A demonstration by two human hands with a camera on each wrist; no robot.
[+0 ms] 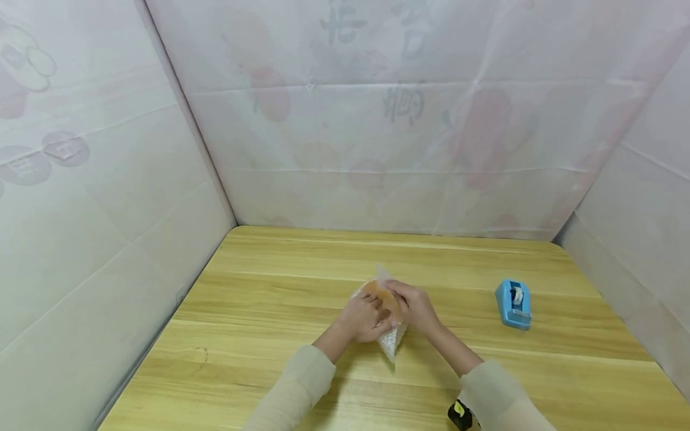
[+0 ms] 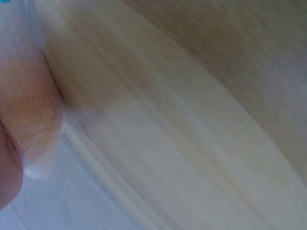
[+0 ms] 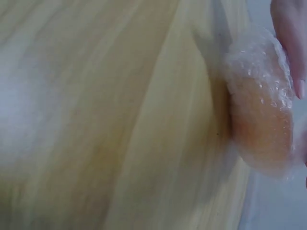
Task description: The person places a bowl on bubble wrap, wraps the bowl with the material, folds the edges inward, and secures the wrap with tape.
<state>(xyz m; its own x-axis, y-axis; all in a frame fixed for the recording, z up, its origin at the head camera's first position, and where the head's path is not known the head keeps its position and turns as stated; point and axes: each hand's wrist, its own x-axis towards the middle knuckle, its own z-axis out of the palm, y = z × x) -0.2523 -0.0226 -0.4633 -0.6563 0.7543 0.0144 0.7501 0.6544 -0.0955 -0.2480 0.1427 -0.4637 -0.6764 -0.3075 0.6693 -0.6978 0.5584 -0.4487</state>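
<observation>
In the head view, a round orange-brown object (image 1: 372,288) sits in clear bubble wrap (image 1: 392,345) at mid-table, a wrap corner pointing toward the person. My left hand (image 1: 362,317) rests over its near left side, fingers across the top and thumb toward the right. From the right, my right hand (image 1: 414,304) pinches the wrap near its far edge. Both wrist views show the wrapped object from the side: orange surface (image 2: 31,110) under the film in the left one, crinkled bubble wrap (image 3: 256,62) over its upper part in the right one.
A blue tape dispenser (image 1: 514,304) stands on the wooden table (image 1: 242,299) to the right. By the right sleeve at the front lies a black object (image 1: 460,415) with a yellow mark, partly covered. Pale cloth walls (image 1: 350,137) enclose the table's back and sides.
</observation>
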